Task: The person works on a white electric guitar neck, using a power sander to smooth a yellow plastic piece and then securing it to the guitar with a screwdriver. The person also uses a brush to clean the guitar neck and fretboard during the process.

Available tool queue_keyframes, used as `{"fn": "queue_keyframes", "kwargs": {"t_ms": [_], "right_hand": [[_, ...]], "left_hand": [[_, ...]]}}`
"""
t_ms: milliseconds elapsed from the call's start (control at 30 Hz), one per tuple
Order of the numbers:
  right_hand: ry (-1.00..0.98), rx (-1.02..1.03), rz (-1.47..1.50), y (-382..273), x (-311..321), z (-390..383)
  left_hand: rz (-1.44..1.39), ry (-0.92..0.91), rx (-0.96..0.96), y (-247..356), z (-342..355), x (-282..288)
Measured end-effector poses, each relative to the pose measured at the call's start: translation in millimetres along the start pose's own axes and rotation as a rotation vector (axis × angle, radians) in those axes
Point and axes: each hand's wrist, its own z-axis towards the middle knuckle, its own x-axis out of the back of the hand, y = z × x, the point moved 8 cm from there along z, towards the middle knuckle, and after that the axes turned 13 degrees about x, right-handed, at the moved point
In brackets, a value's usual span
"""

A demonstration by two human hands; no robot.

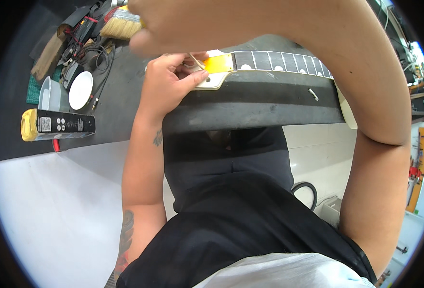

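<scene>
A guitar headstock (pixel 213 84), cream-edged with a yellow patch, lies on the dark bench, and its dark fretboard (pixel 269 61) runs off to the right. My left hand (pixel 166 84) rests at the headstock's left end, thumb and fingers closed around a thin, light-coloured stick-like piece (pixel 196 61). What its hidden fingers touch cannot be seen. My right hand (pixel 156 26) is raised above it, reaching across from the right. It looks curled, with a bit of yellow at its edge, but its fingers are mostly hidden. A paintbrush (pixel 120 28) with pale bristles shows just behind it.
On the left are a black box with a yellow end (pixel 60 122), a grey plastic tub (pixel 53 93), a white round lid (pixel 81 90), a wooden block (pixel 48 60) and tangled cables (pixel 99 53). A small white piece (pixel 313 94) lies near the bench's front edge.
</scene>
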Motion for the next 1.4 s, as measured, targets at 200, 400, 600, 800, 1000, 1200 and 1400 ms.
{"fn": "queue_keyframes", "kwargs": {"t_ms": [200,400,600,800,1000,1200,1400], "right_hand": [[0.072,-0.006,0.006,10.6,8.6,-11.7],[0.114,-0.008,0.021,28.2,9.0,-13.5],[0.113,0.015,0.039,53.3,5.3,1.1],[0.146,0.016,0.067,77.3,2.3,5.4],[0.184,0.007,0.094,96.1,-3.3,0.8],[0.214,0.015,0.113,103.4,-6.4,-2.7],[0.244,0.04,0.136,103.8,-8.3,-1.4]], "left_hand": [[0.041,0.035,0.033,-4.9,-0.7,2.2],[0.079,0.055,0.021,-1.5,-1.1,0.7],[0.275,0.29,-0.045,-45.4,-23.8,15.9],[0.493,0.331,-0.197,-29.5,-35.2,14.7],[0.485,0.235,-0.136,-28.2,-67.6,15.9],[0.473,0.16,-0.08,-25.6,-81.7,18.8],[0.469,0.1,-0.02,-19.0,-69.3,-19.0]]}}
